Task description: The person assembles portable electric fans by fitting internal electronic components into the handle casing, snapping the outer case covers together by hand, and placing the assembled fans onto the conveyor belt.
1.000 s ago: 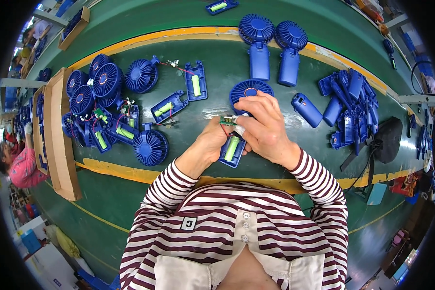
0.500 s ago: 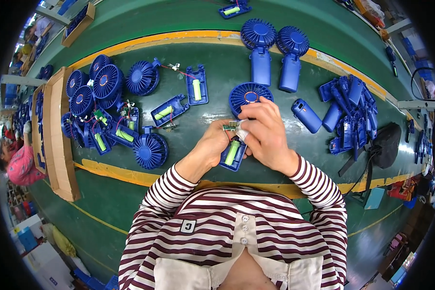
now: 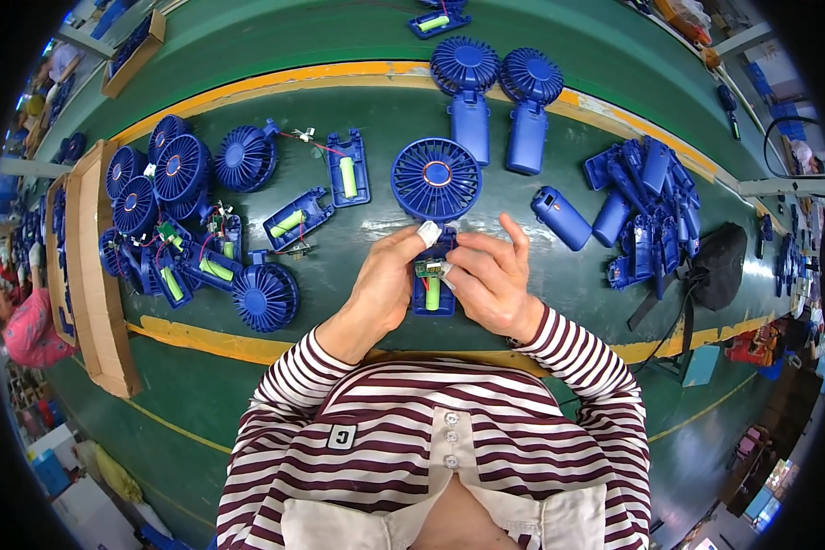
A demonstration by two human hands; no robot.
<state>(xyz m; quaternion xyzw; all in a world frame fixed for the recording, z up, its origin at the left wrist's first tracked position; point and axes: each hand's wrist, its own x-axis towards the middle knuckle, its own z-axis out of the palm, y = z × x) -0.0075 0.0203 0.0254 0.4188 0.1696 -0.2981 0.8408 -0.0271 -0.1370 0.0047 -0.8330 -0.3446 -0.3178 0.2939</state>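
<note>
In front of me lies a blue handheld fan: its round head [image 3: 436,179] faces up, and its handle shell [image 3: 423,306] points toward me with a light green battery [image 3: 433,295] in it. A small green circuit board [image 3: 427,269] sits over the upper part of the shell. My left hand [image 3: 382,280] grips the fan's neck and shell from the left, its white-covered thumb at the neck. From the right, my right hand [image 3: 495,282] has its thumb and fingers closed at the board's edge, one fingertip white-covered. Both hands partly hide the shell.
Left, fan heads and opened shells [image 3: 220,266] with batteries and wires are heaped beside a cardboard box [image 3: 105,302]. Two closed fans [image 3: 468,119] lie at the back. Toward the right are a handle cover [image 3: 563,218], a pile of blue covers [image 3: 655,206] and a black bag [image 3: 720,266].
The circuit board has moved down over the shell from the raised spot between my hands. My left thumb has shifted up to the fan's neck. The view has shifted slightly.
</note>
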